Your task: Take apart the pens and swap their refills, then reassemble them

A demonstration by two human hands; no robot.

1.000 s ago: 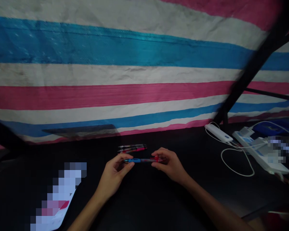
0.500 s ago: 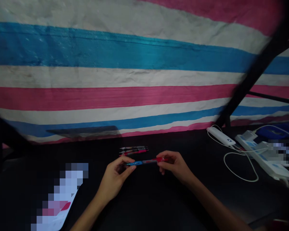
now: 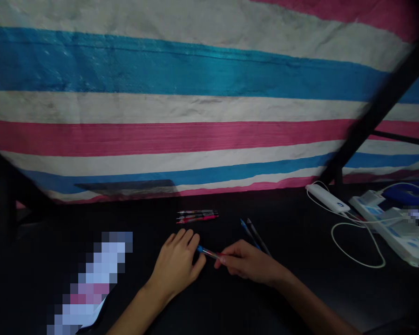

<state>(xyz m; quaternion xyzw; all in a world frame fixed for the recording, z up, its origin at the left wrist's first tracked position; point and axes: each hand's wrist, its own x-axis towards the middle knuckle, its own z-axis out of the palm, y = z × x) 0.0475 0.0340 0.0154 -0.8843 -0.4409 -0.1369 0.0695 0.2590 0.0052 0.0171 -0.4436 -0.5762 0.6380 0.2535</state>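
The right hand (image 3: pixel 244 262) pinches the red end of a clear-barrelled pen (image 3: pixel 211 254), which lies slanted between both hands. Its blue end meets the left hand (image 3: pixel 178 263), whose curled fingers hide whether they grip it. Steadying the pen well calls for a light, even pinch, kept clear of the grouped pens (image 3: pixel 197 216) lying beyond on the black tabletop (image 3: pixel 143 218).
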